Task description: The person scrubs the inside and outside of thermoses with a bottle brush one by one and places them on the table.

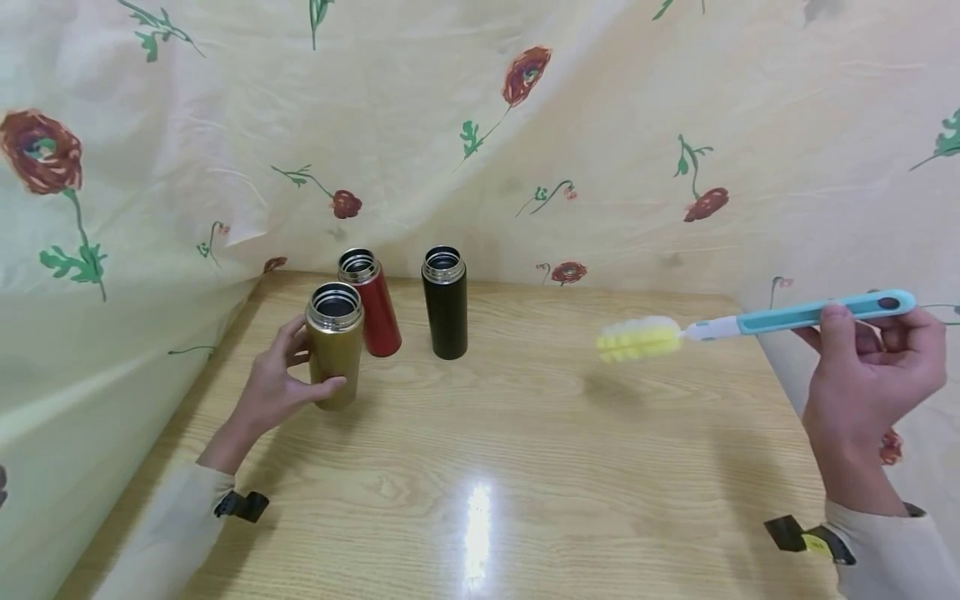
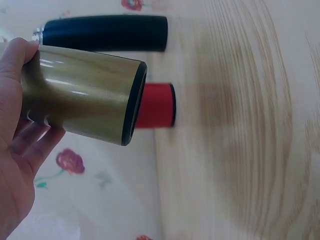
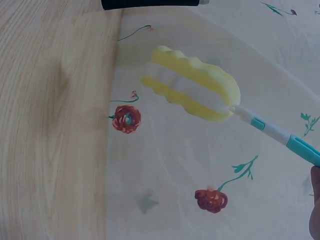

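My left hand (image 1: 281, 379) grips a gold flask (image 1: 334, 346) with an open steel mouth, standing at the table's left; the left wrist view shows fingers (image 2: 20, 145) curled round the gold flask (image 2: 80, 97). Just behind stand a red flask (image 1: 371, 304) and a black flask (image 1: 446, 302), both uncapped. At the right, my right hand (image 1: 870, 367) holds up a bottle brush (image 1: 757, 323) by its teal handle. Its yellow sponge head (image 1: 639, 339) points left, hovering above the table. The sponge head (image 3: 192, 82) fills the right wrist view.
A wooden table (image 1: 525, 467) carries the flasks. A cream cloth with red flowers (image 1: 525, 125) hangs behind and along both sides. Black wrist straps (image 1: 240, 504) sit on both sleeves.
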Action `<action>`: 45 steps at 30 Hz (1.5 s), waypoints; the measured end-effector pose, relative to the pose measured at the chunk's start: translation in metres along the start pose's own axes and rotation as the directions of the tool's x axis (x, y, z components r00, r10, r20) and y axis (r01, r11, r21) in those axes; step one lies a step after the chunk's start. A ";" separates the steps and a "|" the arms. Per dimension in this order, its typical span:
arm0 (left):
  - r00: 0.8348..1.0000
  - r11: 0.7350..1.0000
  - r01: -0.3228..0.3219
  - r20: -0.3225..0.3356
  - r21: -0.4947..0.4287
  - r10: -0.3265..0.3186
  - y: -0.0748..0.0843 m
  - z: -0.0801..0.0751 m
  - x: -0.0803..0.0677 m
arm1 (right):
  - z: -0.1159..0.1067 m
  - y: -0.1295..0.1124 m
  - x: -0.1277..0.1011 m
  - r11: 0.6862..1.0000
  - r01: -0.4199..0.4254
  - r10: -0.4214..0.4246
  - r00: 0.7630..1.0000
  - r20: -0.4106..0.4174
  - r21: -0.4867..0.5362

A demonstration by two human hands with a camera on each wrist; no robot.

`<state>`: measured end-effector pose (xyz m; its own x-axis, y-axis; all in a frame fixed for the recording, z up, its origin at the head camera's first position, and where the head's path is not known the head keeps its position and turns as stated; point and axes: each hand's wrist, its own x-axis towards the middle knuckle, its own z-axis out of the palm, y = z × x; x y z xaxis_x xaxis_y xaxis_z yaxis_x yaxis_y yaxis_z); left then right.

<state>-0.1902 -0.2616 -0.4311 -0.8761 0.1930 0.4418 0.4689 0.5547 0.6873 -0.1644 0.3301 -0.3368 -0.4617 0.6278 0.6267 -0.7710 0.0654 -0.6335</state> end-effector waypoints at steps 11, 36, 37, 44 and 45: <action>0.998 0.997 -0.043 0.044 -0.066 0.046 0.019 0.021 0.002 | 0.015 -0.014 0.006 1.000 0.002 -0.004 0.999 0.053 0.030; 0.968 0.983 -0.110 0.208 -0.146 0.140 0.053 0.067 0.012 | 0.054 -0.040 0.017 0.999 -0.028 0.022 0.992 0.122 0.046; 0.965 0.981 -0.125 0.211 -0.147 0.155 0.054 0.068 0.013 | 0.055 -0.041 0.018 0.998 -0.030 0.023 0.993 0.116 0.055; 0.950 0.964 -0.208 0.202 -0.167 0.240 0.060 0.077 0.020 | 0.067 -0.048 0.024 0.995 -0.034 0.022 0.993 0.119 0.096; 0.948 0.962 -0.214 0.201 -0.169 0.246 0.060 0.078 0.022 | 0.068 -0.049 0.024 0.994 -0.038 0.025 0.992 0.120 0.105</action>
<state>-0.1897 -0.1607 -0.4252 -0.7382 0.4817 0.4723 0.6572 0.3559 0.6643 -0.1682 0.2892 -0.2595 -0.5300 0.5317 0.6606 -0.7950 -0.0404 -0.6053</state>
